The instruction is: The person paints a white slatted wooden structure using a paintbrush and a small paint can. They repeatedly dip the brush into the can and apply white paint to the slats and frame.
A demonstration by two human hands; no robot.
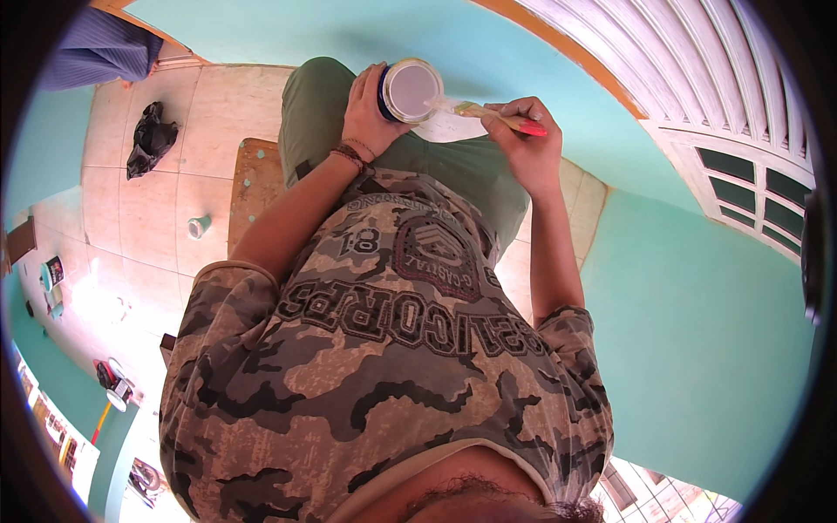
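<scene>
the left hand (370, 109) is closed around the side of a can (384, 96), which has a dark blue wall and a pale rim. inside the can there is a light grey surface (412, 90). the can is above the lap, its open mouth toward the camera. the right hand (526, 144) is clamped on a brush (490, 112), with the fingers on its handle near the red end. the tip of the brush is at the right side of the rim; i cannot tell if it touches. under the brush is something white and flat (452, 128), whose kind is not clear.

the person wears green trousers (305, 105) and a camouflage shirt (392, 383). to the left, a brown board (250, 187) with green spots is beside the leg. farther left, a black bag (153, 141) and a small cup (199, 227) are on the tiled floor (139, 213).
</scene>
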